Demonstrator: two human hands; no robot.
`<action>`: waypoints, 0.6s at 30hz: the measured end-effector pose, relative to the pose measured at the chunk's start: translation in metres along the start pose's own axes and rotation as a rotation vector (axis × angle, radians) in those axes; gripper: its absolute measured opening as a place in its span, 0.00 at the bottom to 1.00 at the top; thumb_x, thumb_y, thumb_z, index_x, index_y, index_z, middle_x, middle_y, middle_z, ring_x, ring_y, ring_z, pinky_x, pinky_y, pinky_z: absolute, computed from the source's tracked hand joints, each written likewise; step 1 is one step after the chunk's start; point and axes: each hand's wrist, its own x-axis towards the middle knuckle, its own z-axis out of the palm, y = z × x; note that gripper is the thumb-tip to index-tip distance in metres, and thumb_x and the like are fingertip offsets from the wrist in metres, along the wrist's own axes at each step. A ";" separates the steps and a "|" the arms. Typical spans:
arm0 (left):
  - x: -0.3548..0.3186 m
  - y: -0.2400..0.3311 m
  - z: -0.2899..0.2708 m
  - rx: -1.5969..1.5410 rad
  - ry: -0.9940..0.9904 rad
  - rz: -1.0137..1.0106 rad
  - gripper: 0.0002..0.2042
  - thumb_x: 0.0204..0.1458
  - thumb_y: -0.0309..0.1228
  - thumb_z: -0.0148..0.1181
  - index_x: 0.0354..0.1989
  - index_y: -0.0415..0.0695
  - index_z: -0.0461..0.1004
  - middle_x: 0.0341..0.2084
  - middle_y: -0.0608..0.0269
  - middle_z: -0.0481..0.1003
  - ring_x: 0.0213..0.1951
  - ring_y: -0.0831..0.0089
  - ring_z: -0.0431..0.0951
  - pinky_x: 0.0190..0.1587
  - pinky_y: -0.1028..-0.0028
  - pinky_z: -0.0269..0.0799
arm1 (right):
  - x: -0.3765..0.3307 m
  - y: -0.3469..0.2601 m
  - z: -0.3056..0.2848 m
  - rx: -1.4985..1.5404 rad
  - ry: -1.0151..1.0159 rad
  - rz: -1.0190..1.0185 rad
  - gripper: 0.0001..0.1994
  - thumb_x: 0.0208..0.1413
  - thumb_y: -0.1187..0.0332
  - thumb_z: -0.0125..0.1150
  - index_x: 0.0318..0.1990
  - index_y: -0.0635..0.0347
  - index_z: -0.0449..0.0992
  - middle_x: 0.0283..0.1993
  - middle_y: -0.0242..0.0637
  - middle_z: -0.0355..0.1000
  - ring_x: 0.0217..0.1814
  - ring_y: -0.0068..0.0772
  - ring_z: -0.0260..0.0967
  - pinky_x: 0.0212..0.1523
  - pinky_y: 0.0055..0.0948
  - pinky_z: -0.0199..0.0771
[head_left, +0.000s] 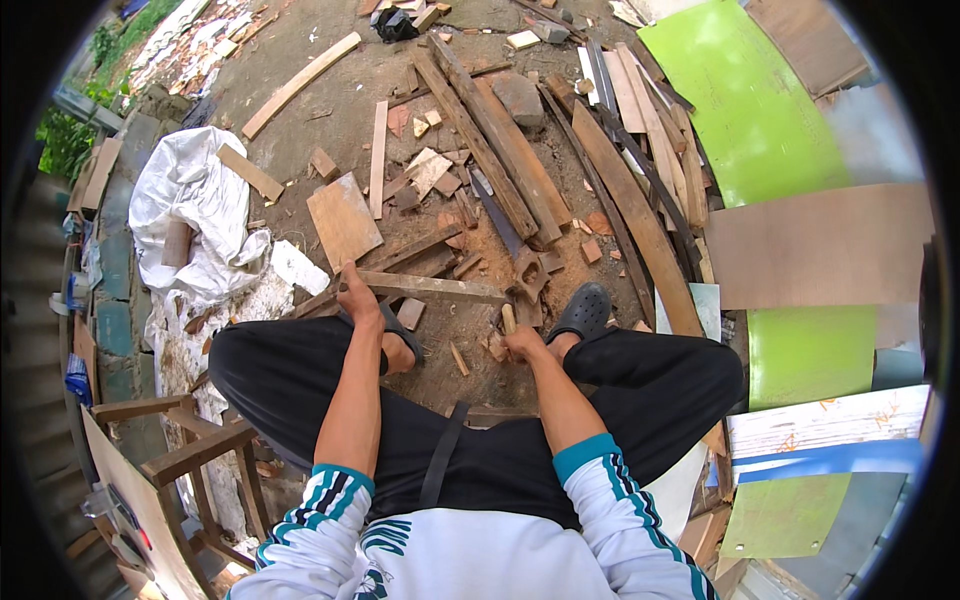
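My left hand [362, 297] is closed around the left end of a narrow wooden strip [435, 288], which lies across in front of me between my feet. Near the strip's right end, my right hand [522, 344] is closed on a short light wooden stick [508, 319]; its lower part is hidden by my fingers, so I cannot tell if it is a tool handle. A handsaw [500, 222] with a wooden grip lies on the ground just beyond the strip's right end. A square wooden board [344, 222] rests past my left hand.
Long planks [500, 150] and a stack of boards [640, 200] lie ahead and to the right. Green panels [750, 110] line the right side. A white sack [200, 205] lies at left, above a wooden frame [200, 450]. Wood scraps litter the ground.
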 end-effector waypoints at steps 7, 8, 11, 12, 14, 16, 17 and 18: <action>-0.007 0.020 0.014 0.111 0.180 -0.042 0.36 0.54 0.62 0.56 0.41 0.30 0.72 0.34 0.56 0.75 0.37 0.66 0.74 0.43 0.66 0.67 | -0.027 0.003 -0.036 -0.068 -0.003 -0.145 0.22 0.60 0.56 0.61 0.55 0.63 0.77 0.47 0.47 0.78 0.41 0.45 0.77 0.42 0.43 0.74; 0.006 0.007 0.009 0.118 0.245 -0.044 0.35 0.54 0.63 0.56 0.37 0.32 0.73 0.31 0.58 0.75 0.34 0.67 0.73 0.40 0.66 0.67 | -0.024 -0.001 -0.039 -0.063 0.078 -0.186 0.22 0.61 0.56 0.59 0.55 0.63 0.77 0.47 0.47 0.78 0.42 0.45 0.77 0.43 0.42 0.74; -0.024 0.018 0.026 0.042 -0.011 -0.148 0.36 0.53 0.66 0.55 0.33 0.36 0.71 0.27 0.61 0.72 0.31 0.68 0.72 0.36 0.65 0.66 | -0.030 0.009 -0.080 0.021 0.321 -0.272 0.21 0.64 0.56 0.56 0.56 0.62 0.76 0.49 0.47 0.78 0.45 0.43 0.76 0.45 0.40 0.74; -0.028 0.026 0.023 0.028 -0.025 -0.164 0.36 0.52 0.67 0.54 0.34 0.36 0.71 0.27 0.61 0.72 0.31 0.68 0.72 0.37 0.65 0.66 | -0.047 -0.006 -0.094 0.045 0.365 -0.302 0.22 0.64 0.55 0.55 0.56 0.62 0.77 0.48 0.47 0.78 0.46 0.42 0.76 0.46 0.39 0.74; -0.036 0.037 0.025 -0.005 -0.066 -0.200 0.38 0.52 0.69 0.54 0.35 0.36 0.71 0.26 0.61 0.73 0.32 0.68 0.73 0.37 0.64 0.67 | -0.090 -0.033 -0.115 0.057 0.326 -0.388 0.22 0.63 0.54 0.57 0.55 0.62 0.77 0.49 0.48 0.77 0.49 0.42 0.75 0.48 0.38 0.73; -0.036 0.030 0.033 0.076 -0.090 -0.252 0.43 0.52 0.70 0.52 0.46 0.32 0.70 0.36 0.54 0.74 0.42 0.66 0.74 0.44 0.65 0.67 | -0.133 -0.055 -0.127 0.030 0.173 -0.489 0.24 0.61 0.52 0.60 0.55 0.62 0.77 0.50 0.50 0.77 0.52 0.43 0.74 0.50 0.37 0.73; -0.033 0.025 0.037 0.114 -0.105 -0.277 0.46 0.52 0.71 0.51 0.51 0.29 0.69 0.41 0.50 0.75 0.48 0.65 0.75 0.48 0.65 0.67 | -0.143 -0.056 -0.127 -0.022 0.203 -0.600 0.23 0.60 0.53 0.62 0.54 0.62 0.78 0.49 0.49 0.77 0.50 0.45 0.75 0.49 0.37 0.73; -0.025 0.015 0.039 0.086 -0.115 -0.289 0.45 0.52 0.70 0.52 0.53 0.31 0.68 0.41 0.50 0.75 0.45 0.63 0.75 0.48 0.64 0.69 | -0.152 -0.055 -0.119 -0.076 0.225 -0.717 0.22 0.58 0.54 0.63 0.53 0.61 0.78 0.48 0.49 0.78 0.49 0.47 0.75 0.49 0.37 0.73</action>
